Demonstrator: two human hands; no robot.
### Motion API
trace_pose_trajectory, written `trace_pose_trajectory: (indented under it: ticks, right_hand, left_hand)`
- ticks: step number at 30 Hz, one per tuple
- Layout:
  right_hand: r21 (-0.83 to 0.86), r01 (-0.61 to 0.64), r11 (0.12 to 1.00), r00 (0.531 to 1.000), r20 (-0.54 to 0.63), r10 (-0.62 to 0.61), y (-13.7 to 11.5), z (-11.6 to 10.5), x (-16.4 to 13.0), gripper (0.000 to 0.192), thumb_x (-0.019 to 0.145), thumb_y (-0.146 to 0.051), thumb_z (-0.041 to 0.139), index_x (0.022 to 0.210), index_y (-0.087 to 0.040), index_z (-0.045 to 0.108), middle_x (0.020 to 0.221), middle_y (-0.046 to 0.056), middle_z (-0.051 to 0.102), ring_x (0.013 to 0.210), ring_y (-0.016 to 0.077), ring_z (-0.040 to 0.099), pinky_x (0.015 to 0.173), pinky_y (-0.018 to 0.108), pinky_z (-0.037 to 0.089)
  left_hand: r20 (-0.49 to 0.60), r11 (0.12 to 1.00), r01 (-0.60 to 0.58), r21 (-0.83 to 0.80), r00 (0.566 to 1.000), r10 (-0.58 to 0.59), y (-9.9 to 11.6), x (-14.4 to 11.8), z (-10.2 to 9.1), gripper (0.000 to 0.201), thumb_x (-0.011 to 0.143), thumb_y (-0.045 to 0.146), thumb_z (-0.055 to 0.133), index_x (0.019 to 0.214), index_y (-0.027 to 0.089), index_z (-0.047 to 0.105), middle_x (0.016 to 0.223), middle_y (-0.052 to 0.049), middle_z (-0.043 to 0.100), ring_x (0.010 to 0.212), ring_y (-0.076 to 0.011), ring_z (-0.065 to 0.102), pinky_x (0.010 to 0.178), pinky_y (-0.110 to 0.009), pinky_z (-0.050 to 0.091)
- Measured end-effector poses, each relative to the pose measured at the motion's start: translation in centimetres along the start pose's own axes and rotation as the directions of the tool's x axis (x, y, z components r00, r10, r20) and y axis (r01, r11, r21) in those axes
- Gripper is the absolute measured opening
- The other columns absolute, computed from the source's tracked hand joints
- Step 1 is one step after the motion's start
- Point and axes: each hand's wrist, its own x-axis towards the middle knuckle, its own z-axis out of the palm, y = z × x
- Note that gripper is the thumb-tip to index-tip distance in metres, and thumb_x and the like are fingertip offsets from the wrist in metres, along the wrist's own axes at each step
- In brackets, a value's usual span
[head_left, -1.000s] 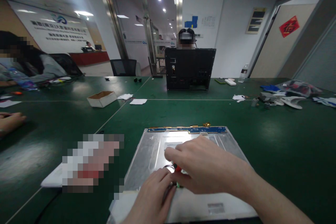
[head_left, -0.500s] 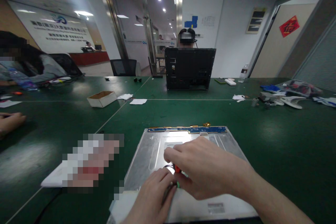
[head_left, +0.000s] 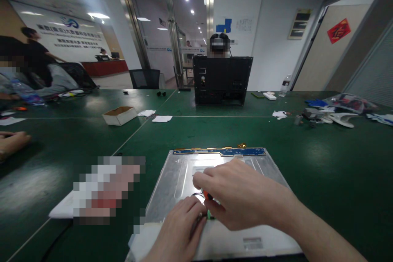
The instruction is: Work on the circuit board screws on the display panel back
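A flat display panel (head_left: pixel 166 188) with a bare metal back lies on the green table before me, a blue circuit strip (head_left: pixel 245 152) along its far edge. My right hand (head_left: pixel 236 196) is closed around an orange-handled tool (head_left: pixel 206 195), held over the panel's middle; the tool's tip is hidden. Just left and nearer, my left hand (head_left: pixel 181 223) rests on the panel with thumb and fingers pinched together. What they pinch is hidden. Between the two hands show a small green part (head_left: pixel 209 214) and a thin dark wire loop (head_left: pixel 198 195).
A blurred-out packet (head_left: pixel 101 192) lies left of the panel. Farther off are an open cardboard box (head_left: pixel 119 116), paper scraps (head_left: pixel 162 118) and a black monitor housing (head_left: pixel 222 81) with a person behind it. Another person's hand (head_left: pixel 14 143) is at far left. Clutter (head_left: pixel 328 115) lies right.
My right hand has shifted very slightly, with the orange-handled tool still in it. My left hand stays in place. A person has appeared standing at the far left.
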Motion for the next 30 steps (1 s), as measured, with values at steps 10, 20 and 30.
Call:
trace_pose_trajectory:
  ticks: [10, 20, 30]
  right_hand:
    - [-0.008, -0.01, 1.0, 1.0, 0.01, 0.01, 0.05, 0.11, 0.05, 0.008, 0.085, -0.023, 0.053, 0.091, -0.019, 0.052, 0.078, 0.001, 0.065, 0.058, 0.0137, 0.055, 0.045, 0.03, 0.018]
    - [-0.005, -0.037, 0.999, 0.999, 0.022, 0.037, 0.16, 0.07, 0.18, 0.012, 0.09, -0.031, 0.054, 0.092, -0.02, 0.055, 0.076, 0.001, 0.067, 0.06, 0.0153, 0.058, 0.047, 0.029, 0.019]
    - [-0.007, -0.036, 0.999, 0.999, 0.02, 0.036, 0.0, 0.05, 0.08, 0.01, 0.086, -0.027, 0.053, 0.093, -0.019, 0.053, 0.075, 0.001, 0.066, 0.057, 0.0143, 0.056, 0.046, 0.029, 0.017]
  left_hand:
    - [-0.022, 1.0, -0.019, 0.001, 1.0, 0.019, 0.06, 0.17, -0.16, 0.017, 0.085, 0.011, 0.047, 0.091, 0.021, 0.06, 0.09, -0.006, 0.066, 0.081, -0.0218, 0.064, 0.068, -0.03, 0.052]
    - [-0.06, 1.0, -0.028, 0.005, 0.998, 0.028, -0.19, -0.1, 0.13, 0.021, 0.085, 0.011, 0.048, 0.096, 0.022, 0.062, 0.095, -0.007, 0.067, 0.086, -0.0221, 0.065, 0.073, -0.031, 0.054]
    - [-0.038, 1.0, -0.013, -0.001, 0.999, 0.013, 0.15, 0.17, -0.13, 0.019, 0.085, 0.011, 0.047, 0.094, 0.02, 0.061, 0.093, -0.008, 0.066, 0.084, -0.0225, 0.065, 0.071, -0.031, 0.054]
